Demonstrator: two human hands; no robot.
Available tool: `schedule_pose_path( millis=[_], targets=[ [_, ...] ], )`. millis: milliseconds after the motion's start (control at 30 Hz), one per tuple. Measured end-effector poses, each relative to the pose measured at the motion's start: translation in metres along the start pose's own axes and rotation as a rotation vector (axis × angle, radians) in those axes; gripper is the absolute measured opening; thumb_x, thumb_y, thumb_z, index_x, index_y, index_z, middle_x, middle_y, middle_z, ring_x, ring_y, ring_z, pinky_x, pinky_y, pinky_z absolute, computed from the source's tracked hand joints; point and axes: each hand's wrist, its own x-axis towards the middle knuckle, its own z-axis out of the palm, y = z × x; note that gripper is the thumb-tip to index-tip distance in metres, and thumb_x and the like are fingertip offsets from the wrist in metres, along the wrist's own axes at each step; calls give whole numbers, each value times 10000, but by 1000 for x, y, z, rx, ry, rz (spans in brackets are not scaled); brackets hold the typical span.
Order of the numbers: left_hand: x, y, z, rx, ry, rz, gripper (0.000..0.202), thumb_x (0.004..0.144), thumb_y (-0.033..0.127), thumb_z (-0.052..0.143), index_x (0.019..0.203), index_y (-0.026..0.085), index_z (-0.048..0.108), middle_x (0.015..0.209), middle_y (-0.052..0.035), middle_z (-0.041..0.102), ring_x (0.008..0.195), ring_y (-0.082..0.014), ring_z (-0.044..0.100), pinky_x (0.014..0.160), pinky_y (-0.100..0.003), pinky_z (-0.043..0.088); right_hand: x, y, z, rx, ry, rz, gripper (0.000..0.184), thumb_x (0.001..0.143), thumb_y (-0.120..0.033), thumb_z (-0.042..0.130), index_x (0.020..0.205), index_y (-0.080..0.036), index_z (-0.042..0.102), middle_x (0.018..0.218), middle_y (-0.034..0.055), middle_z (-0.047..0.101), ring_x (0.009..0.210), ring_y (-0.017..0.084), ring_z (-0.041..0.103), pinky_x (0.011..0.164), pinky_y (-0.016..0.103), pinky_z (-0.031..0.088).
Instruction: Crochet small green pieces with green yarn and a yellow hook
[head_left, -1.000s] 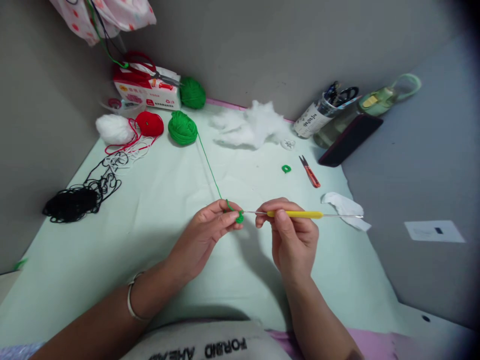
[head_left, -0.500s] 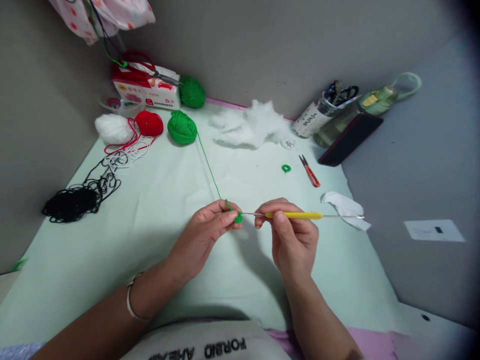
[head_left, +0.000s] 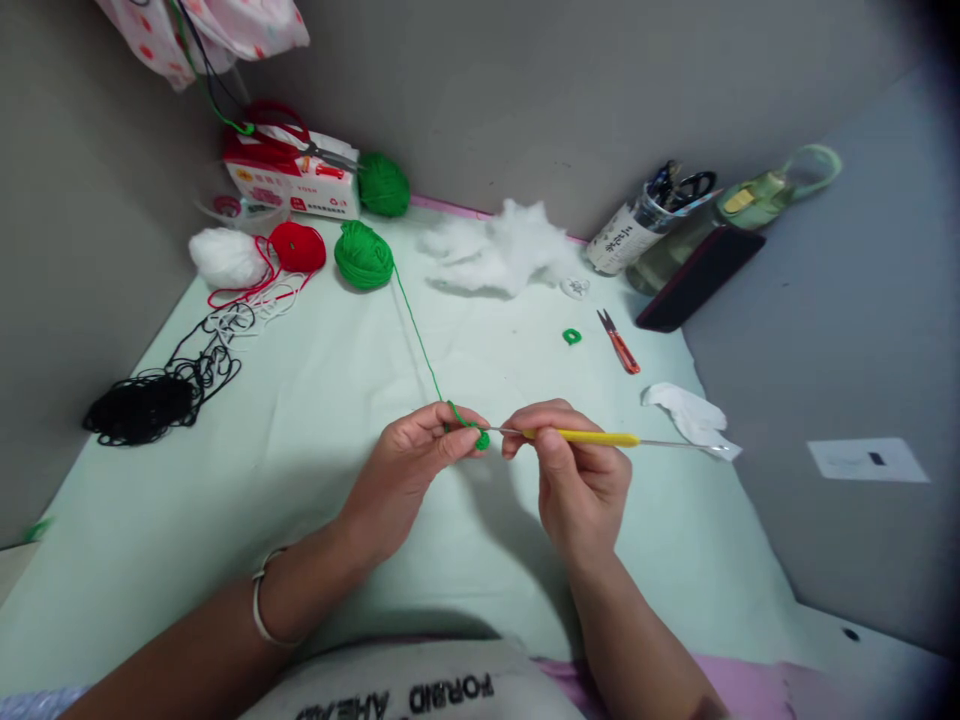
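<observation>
Between the thumb and fingers of my left hand (head_left: 416, 465) is a small green crochet piece (head_left: 483, 439). A green strand (head_left: 417, 330) runs from my left fingers back to a green yarn ball (head_left: 364, 255). My right hand (head_left: 574, 475) grips a crochet hook (head_left: 592, 437) by its yellow handle, held nearly level. The hook's thin metal tip points left and meets the green piece; whether it sits inside a loop is too small to tell. Its other metal end sticks out to the right, over a crumpled white tissue (head_left: 690, 415).
Thread snips (head_left: 619, 342) and a small green ring (head_left: 571, 337) lie beyond my right hand. White stuffing (head_left: 502, 250), a pen cup (head_left: 622, 238) and a dark phone (head_left: 701, 280) stand farther back. Black yarn (head_left: 142, 407), red yarn (head_left: 298, 247) and a tissue box (head_left: 300, 185) are left.
My right hand has shifted slightly left, closer to my left hand, and the hook's right end has dipped. More of the green piece shows past my left thumb.
</observation>
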Motion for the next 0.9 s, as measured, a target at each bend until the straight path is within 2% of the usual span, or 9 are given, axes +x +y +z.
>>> schedule_pose_path(
  millis=[267, 433, 600, 900],
  targets=[
    [0, 1, 2, 32, -3, 28, 126, 797, 257, 793, 893, 206, 729, 825, 8, 696, 804, -136, 613, 819, -274, 444, 0, 3, 0, 115, 38, 156, 173, 978, -289, 609, 934, -209, 756, 854, 34, 691, 663, 142, 650, 628, 314, 563],
    [2, 1, 1, 19, -17, 21, 146, 788, 243, 797, 870, 204, 683, 820, 13, 677, 809, -136, 615, 813, -276, 442, 1, 3, 2, 146, 62, 146, 163, 977, -270, 613, 940, -217, 763, 861, 27, 692, 678, 133, 654, 644, 296, 563],
    [1, 2, 2, 8, -9, 3, 159, 768, 252, 804, 855, 195, 684, 814, 8, 668, 806, -148, 621, 825, -298, 450, 0, 4, 2, 99, 95, 148, 165, 968, -302, 624, 929, -210, 755, 879, 38, 699, 670, 140, 651, 655, 317, 564],
    [1, 2, 1, -25, -4, -6, 128, 799, 257, 783, 858, 197, 687, 818, 24, 652, 784, -124, 622, 824, -277, 453, 3, 2, 1, 94, 111, 153, 172, 964, -297, 627, 898, -204, 756, 850, 32, 691, 661, 139, 644, 627, 308, 553]
  ],
)
